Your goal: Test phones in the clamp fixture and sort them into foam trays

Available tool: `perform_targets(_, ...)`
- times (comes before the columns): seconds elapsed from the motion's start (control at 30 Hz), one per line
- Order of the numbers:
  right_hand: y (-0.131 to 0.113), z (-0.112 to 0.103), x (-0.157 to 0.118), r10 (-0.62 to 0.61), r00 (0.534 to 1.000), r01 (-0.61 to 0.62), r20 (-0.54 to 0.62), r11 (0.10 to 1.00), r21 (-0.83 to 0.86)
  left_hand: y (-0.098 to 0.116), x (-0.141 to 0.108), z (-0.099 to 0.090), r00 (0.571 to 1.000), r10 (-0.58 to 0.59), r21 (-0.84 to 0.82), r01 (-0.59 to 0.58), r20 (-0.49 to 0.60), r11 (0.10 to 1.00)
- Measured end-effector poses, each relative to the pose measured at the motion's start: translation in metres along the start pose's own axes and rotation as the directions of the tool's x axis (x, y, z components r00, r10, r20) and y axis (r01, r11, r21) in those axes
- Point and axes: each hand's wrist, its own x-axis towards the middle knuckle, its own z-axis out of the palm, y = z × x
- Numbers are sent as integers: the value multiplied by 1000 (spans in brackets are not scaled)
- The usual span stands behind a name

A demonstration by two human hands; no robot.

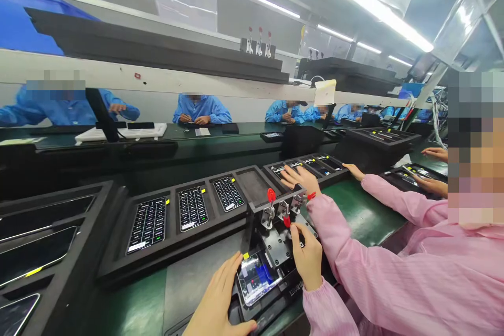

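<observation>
A clamping fixture (pixel 277 248) with several red-tipped toggle levers stands in front of me. A phone (pixel 258 279) with a lit screen and a yellow tab lies face up at its near left side. My left hand (pixel 218 294) rests along the phone's left edge, fingers stretched out and thumb apart. My right hand (pixel 307 254), in a pink sleeve, has thumb and fingers closed at the red tip of the lowered middle lever (pixel 287 222). Another red lever (pixel 271 195) stands upright to its left.
Behind lies a black tray (pixel 114 268) with several phones showing grids. More phones sit in a tray (pixel 23 244) at left. At right, a co-worker in pink reaches a hand (pixel 301 179) over the far tray (pixel 268 168), close behind the fixture. People in blue sit across.
</observation>
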Motion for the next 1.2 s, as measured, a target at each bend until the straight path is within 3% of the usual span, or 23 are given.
perform_targets(0.3,7,3,4,-8,1000,8,-27,1000,-2,0,1,0,1000,7,19,-7,7,1000)
perform_targets(0.53,-15,-2,18,79,991,-75,106,996,-40,1,-1,-3,1000,4,9,-4,7,1000)
perform_targets(0.73,-11,4,31,93,960,-77,263,995,-69,-4,-2,1,1000,-5,-1,5,-9,1000)
perform_targets(1.2,-8,1,32,99,941,-56,323,989,-139,-3,0,0,1000,-14,-10,14,-6,1000)
